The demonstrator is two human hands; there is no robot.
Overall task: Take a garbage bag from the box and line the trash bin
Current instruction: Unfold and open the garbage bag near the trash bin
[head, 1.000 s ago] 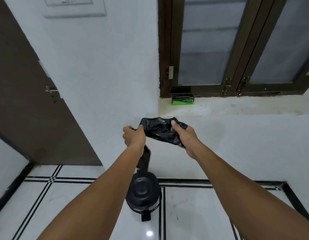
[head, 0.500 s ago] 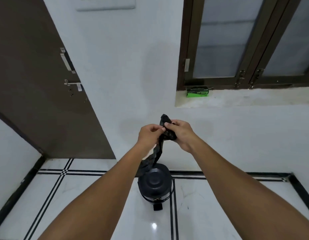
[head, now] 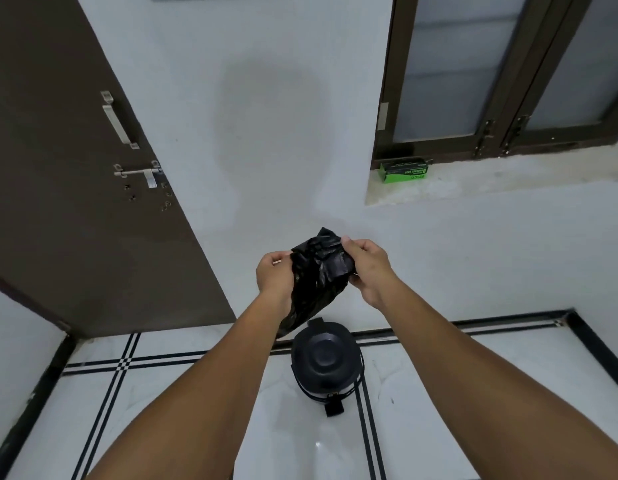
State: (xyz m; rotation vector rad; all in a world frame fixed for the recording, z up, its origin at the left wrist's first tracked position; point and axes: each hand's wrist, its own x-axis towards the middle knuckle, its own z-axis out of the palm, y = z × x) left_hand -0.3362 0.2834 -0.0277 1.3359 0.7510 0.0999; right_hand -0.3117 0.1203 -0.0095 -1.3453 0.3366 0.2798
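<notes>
A brown door [head: 75,168] with one handle and one slide latch is standing at the left. The left hand [head: 274,275] is pinching the crumpled black garbage bag [head: 318,271], fingers closed on its left edge. The glossy bag is bunching at the top and trailing down in a loose tail above the one black lidded trash bin [head: 325,363], which is sitting on the white tiled floor [head: 196,393]. The right hand [head: 368,268] is gripping the bag's right side, fingers clamped on the plastic. One green bag box [head: 403,171] is resting on the window sill [head: 491,181], its printed lettering too small for reading.
</notes>
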